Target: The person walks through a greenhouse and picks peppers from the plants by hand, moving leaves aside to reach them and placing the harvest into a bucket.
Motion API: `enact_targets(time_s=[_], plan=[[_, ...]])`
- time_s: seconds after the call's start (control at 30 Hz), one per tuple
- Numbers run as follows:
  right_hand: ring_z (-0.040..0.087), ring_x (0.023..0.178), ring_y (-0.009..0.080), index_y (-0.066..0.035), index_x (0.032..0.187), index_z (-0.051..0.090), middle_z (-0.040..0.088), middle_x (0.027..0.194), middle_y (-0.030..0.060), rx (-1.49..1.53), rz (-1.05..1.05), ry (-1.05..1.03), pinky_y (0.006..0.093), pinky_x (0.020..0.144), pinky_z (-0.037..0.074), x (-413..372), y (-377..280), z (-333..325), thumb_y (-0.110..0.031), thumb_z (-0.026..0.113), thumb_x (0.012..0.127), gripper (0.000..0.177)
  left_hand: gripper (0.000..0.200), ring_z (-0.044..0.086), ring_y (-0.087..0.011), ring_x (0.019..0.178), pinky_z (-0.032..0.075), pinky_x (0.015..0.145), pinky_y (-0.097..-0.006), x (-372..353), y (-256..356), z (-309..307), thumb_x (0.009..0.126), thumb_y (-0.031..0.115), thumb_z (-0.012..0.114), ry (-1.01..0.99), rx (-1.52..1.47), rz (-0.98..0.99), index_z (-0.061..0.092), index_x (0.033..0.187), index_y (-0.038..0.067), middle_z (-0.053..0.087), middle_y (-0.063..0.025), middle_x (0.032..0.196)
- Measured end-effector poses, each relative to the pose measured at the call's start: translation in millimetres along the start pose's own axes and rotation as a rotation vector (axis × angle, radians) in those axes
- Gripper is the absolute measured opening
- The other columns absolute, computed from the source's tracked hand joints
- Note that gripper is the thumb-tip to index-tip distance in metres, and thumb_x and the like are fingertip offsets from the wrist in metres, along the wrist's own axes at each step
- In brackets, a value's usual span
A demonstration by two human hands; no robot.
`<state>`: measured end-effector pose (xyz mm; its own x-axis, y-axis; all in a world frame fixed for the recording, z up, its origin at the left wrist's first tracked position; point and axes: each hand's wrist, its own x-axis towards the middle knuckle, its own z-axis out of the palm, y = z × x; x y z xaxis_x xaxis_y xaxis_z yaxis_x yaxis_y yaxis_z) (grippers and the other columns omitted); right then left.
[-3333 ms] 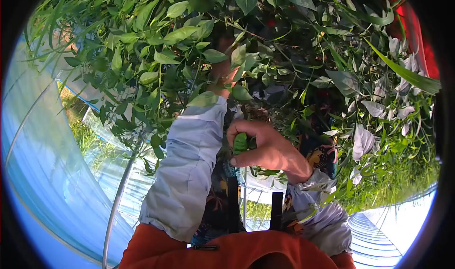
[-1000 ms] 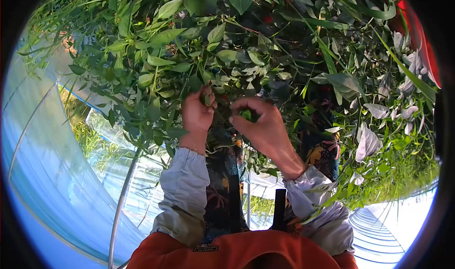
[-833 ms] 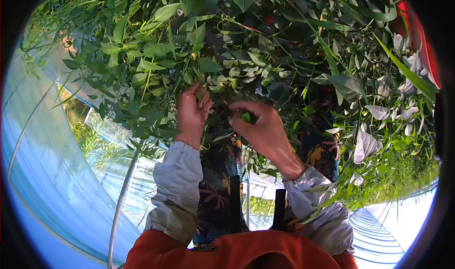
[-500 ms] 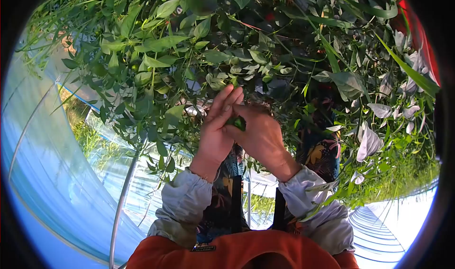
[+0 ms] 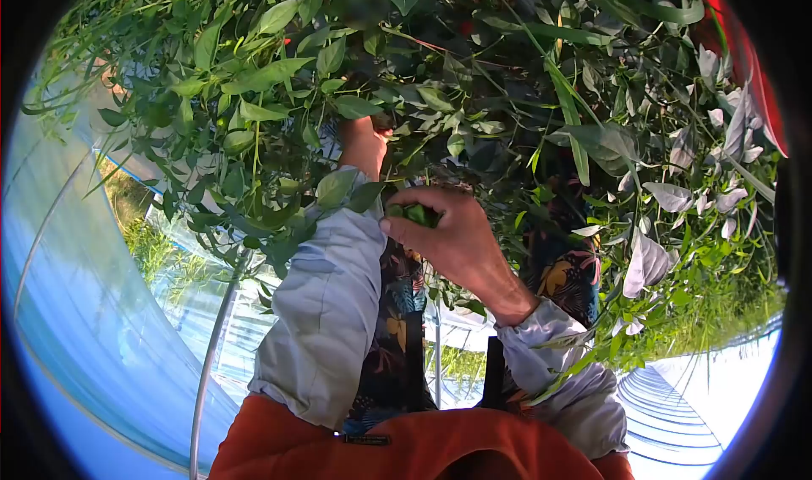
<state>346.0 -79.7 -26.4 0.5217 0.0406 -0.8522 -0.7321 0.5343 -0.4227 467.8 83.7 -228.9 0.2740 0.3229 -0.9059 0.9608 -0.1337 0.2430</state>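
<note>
My right hand (image 5: 463, 235) is curled in front of my body, its thumb and fingers closed around a shiny green pepper (image 5: 420, 215) that shows only in part. Up and to the left, my left hand (image 5: 364, 144) reaches in among the leafy pepper plants (image 5: 279, 78). Leaves cover most of its fingers, so whether it grips anything cannot be seen. Broad leaves (image 5: 338, 191) lie over the left wrist and sleeve.
Grass blades and stems mix with the foliage. Pale, drooping leaves (image 5: 647, 264) hang at the right, near a red cloth-like surface (image 5: 748, 70). A metal pole (image 5: 216, 345) and blue plastic sheeting (image 5: 93, 311) stand at the left.
My left hand has left my right hand and stretched forward into the plants. My right hand stays in nearly the same place, still closed around the green pepper.
</note>
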Motion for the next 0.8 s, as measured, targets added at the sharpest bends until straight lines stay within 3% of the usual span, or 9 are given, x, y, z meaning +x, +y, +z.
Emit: enact_targets(time_s=[0.1,0.2,0.43,0.53,0.63,0.8], plan=[[0.066,0.071,0.0277,-0.005,0.101,0.069,0.068,0.083,0.0169,0.024,-0.035,0.058,0.0361,0.067,0.05,-1,1,1,-0.029,0.071,0.078,0.034,0.028,0.06,-0.0167,0.09,0.047,0.075,-0.0326,28,5,-6,0.09,0.038,0.058,-0.071,-0.094,0.032,0.059,0.102,0.013,0.064,-0.0032,0.097],[0.058,0.075,0.0132,0.0,0.101,0.069,0.068,0.088,0.0101,0.057,-0.029,0.079,0.028,0.069,0.046,-2,-3,1,-0.023,0.076,0.079,0.033,0.028,0.06,-0.017,0.091,0.046,0.076,-0.0329,36,10,-2,0.091,0.038,0.058,-0.144,-0.138,0.065,0.058,0.104,0.013,0.063,-0.0035,0.099],[0.058,0.078,0.0143,-0.001,0.102,0.068,0.067,0.089,0.0095,0.123,0.045,0.08,0.0283,0.072,0.046,-2,-7,-1,-0.026,0.076,0.079,0.035,0.03,0.06,-0.0178,0.093,0.046,0.079,-0.0334,19,1,-17,0.091,0.037,0.057,-0.261,-0.224,0.122,0.057,0.109,0.013,0.063,-0.0043,0.102],[0.055,0.062,0.0129,-0.002,0.103,0.067,0.065,0.076,0.0104,0.099,-0.026,0.085,0.0302,0.059,0.045,0,2,2,-0.027,0.071,0.083,0.033,0.031,0.06,-0.0181,0.093,0.046,0.08,-0.0336,5,1,-17,0.092,0.037,0.057,-0.314,-0.24,0.129,0.057,0.111,0.013,0.063,-0.0047,0.104],[0.055,0.064,0.0113,0.0,0.103,0.067,0.065,0.077,0.0097,0.264,0.031,0.052,0.0294,0.059,0.045,0,1,7,-0.024,0.071,0.083,0.031,0.032,0.06,-0.0184,0.094,0.046,0.081,-0.0339,-1,0,-20,0.092,0.036,0.057,-0.368,-0.249,0.124,0.056,0.113,0.012,0.063,-0.005,0.105],[0.054,0.066,0.0109,0.001,0.104,0.066,0.065,0.079,0.0088,0.178,-0.008,0.074,0.0273,0.06,0.045,0,-4,6,-0.02,0.071,0.083,0.031,0.034,0.06,-0.0189,0.095,0.046,0.083,-0.0343,-7,0,-17,0.093,0.036,0.056,-0.522,-0.291,0.109,0.056,0.116,0.012,0.062,-0.0056,0.107]])
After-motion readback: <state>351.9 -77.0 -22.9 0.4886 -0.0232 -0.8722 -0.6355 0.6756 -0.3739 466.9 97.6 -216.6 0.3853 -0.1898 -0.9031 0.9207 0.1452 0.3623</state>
